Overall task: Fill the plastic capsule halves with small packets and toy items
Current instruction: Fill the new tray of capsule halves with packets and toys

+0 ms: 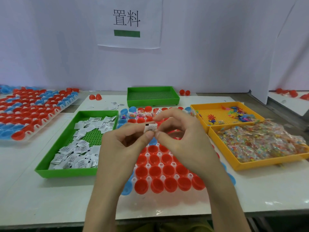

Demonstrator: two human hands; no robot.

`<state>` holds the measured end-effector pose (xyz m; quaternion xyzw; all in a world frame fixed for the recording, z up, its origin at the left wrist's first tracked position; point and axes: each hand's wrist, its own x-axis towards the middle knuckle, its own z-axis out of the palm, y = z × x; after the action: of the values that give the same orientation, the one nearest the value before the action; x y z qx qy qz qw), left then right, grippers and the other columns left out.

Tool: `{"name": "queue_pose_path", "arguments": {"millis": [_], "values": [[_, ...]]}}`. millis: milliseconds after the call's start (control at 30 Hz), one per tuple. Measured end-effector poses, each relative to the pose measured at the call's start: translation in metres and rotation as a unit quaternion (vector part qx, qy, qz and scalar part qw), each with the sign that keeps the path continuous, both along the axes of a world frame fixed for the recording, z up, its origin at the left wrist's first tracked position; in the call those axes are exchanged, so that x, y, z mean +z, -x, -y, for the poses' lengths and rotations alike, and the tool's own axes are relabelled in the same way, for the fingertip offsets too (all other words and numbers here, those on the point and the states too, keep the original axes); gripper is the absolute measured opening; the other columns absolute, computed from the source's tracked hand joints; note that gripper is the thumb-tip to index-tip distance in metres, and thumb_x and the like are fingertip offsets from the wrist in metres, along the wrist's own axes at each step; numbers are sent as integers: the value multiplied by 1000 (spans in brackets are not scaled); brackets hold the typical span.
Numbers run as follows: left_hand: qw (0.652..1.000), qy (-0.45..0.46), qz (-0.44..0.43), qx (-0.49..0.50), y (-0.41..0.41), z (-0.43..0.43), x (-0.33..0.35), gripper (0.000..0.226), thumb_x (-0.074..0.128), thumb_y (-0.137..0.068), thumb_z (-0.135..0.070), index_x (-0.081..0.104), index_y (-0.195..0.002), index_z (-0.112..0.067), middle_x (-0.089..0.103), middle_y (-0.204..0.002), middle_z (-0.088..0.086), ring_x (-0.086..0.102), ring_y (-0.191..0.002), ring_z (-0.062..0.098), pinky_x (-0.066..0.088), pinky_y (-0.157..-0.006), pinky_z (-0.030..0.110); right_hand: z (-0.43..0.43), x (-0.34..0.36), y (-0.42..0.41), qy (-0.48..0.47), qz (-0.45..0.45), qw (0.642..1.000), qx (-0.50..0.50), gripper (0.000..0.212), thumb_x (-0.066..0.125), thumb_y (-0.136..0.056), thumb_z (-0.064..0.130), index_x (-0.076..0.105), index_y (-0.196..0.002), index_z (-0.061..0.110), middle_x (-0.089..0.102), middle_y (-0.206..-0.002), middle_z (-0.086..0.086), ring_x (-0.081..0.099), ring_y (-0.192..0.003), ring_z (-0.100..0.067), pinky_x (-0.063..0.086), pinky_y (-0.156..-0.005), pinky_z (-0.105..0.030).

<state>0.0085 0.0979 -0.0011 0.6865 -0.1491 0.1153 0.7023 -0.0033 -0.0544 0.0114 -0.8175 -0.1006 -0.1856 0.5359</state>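
- White desk [33, 195] carrying a clear rack of red and blue plastic capsule halves [161, 171].
- Above the rack, left hand [122, 143] and right hand [182, 136] pinch one small white printed packet [150, 128] in their fingers.
- Likely best kept compact, then dropped into an empty half.
- Around the rack: two green plastic trays [63, 174], two yellow plastic trays [250, 164].
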Motion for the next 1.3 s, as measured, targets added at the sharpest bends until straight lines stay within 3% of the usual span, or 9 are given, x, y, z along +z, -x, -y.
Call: {"name": "queue_pose_path", "arguments": {"millis": [133,300,400,567,667,767,1000,1200,1300], "values": [[993,-96,51,42,-4,-7,-1,37,77,-82,-3,77,-87,-39,76,-83,-8,71,-75,3,57,-70,19,0,-1,-1,40,1,998,45,31,72,-88,25,69,-116,38,67,-108,22,66,-97,-5,56,-82,-24],[989,-109,75,65,-7,-11,-3,54,81,-79,-8,63,-123,-34,74,-81,-13,72,-76,4,55,-71,14,-6,-3,-5,-5,13,999,30,13,76,-85,14,78,-95,22,75,-90,13,71,-88,-5,58,-82,-25],[985,-133,100,42,-5,-12,-2,60,82,-77,-11,60,-128,-34,74,-81,-12,72,-77,6,53,-72,12,-3,-5,-5,-28,5,999,35,9,79,-82,12,76,-90,16,76,-85,6,73,-84,-9,58,-80,-26],[983,-143,114,-4,-4,-13,-3,68,81,-76,0,60,-123,-46,71,-79,-4,71,-76,10,54,-73,12,11,-3,-4,-50,-30,995,79,14,75,-86,3,78,-96,12,78,-85,0,74,-81,-13,59,-77,-25],[985,-129,113,-19,-4,-10,-3,65,81,-77,-1,61,-124,-41,73,-79,-6,72,-76,10,55,-74,14,15,-3,-3,-27,-19,996,85,13,76,-86,5,78,-94,15,77,-85,3,74,-82,-12,58,-75,-25],[993,-67,93,-37,-4,-10,-1,53,84,-77,-11,66,-123,-32,75,-81,-1,73,-76,12,57,-73,17,15,-4,-2,-71,15,995,74,16,76,-85,2,78,-91,17,78,-86,2,75,-83,-14,56,-75,-23],[997,55,26,-42,-3,-5,0,18,78,-64,-15,76,-81,-9,76,-70,3,72,-65,8,54,-62,15,8,-9,-1,-144,57,986,54,13,76,-84,3,76,-94,11,77,-87,1,73,-84,-11,55,-74,-19],[998,27,35,-35,-3,-6,1,17,78,-64,-16,78,-81,-14,78,-75,-1,74,-71,10,55,-65,14,12,-10,1,-106,43,989,96,14,78,-83,8,77,-94,16,77,-88,0,74,-85,-16,57,-75,-23],[998,13,37,-49,-4,-6,-1,21,76,-77,0,79,-88,-17,79,-80,-1,76,-77,13,57,-70,17,21,-5,-4,-92,53,992,75,12,80,-81,9,79,-90,17,78,-86,1,75,-84,-16,57,-75,-22]]}}
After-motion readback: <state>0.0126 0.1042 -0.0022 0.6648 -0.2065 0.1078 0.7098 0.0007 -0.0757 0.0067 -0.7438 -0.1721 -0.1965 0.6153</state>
